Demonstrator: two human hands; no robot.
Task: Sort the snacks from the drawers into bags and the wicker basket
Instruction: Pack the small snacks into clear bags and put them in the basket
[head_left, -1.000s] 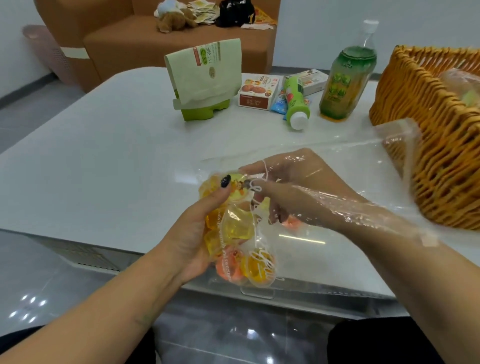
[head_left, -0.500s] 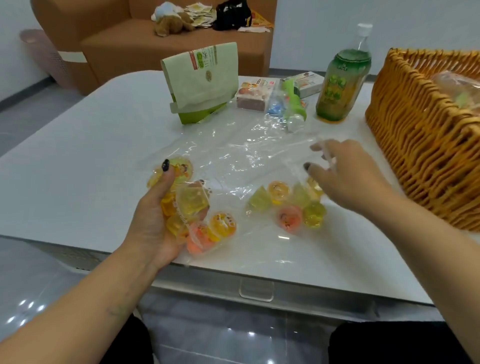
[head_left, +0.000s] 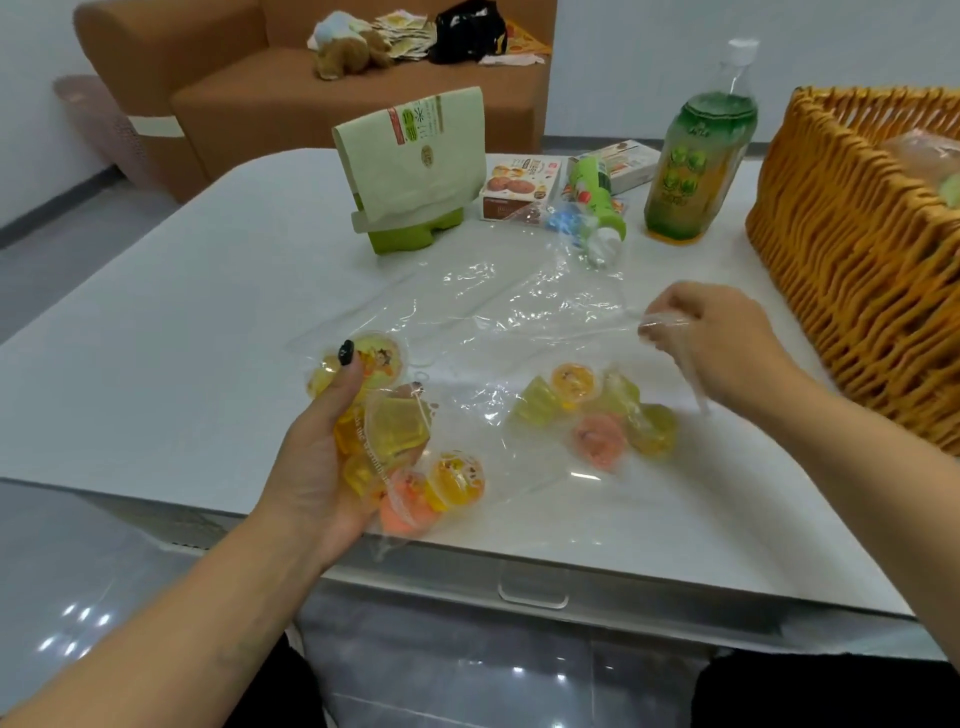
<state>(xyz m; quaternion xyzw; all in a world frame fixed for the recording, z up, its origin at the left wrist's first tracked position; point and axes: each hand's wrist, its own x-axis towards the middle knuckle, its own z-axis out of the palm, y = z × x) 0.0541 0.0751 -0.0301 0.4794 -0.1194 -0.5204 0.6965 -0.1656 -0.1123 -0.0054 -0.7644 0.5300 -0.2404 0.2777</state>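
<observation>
Right hand (head_left: 722, 353) now pinching clear bag (head_left: 519, 322), left hand (head_left: 332, 447) grasping jelly cups (head_left: 400, 431), basket (head_left: 857, 270) cut off

Left hand (head_left: 332, 457) gripped a bunch of jelly cups (head_left: 410, 457) at the near table (head_left: 156, 364) edge. Right hand (head_left: 717, 348) pinched the clear plastic bag (head_left: 498, 312) edge; loose jelly cups (head_left: 597, 415) lay inside it. Wicker basket (head_left: 852, 249) stood far right, green bottle (head_left: 696, 156) behind.

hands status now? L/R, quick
Left hand: closed around a bunch of jelly cups.
Right hand: pinching the edge of the clear plastic bag that is spread on the table.
</observation>
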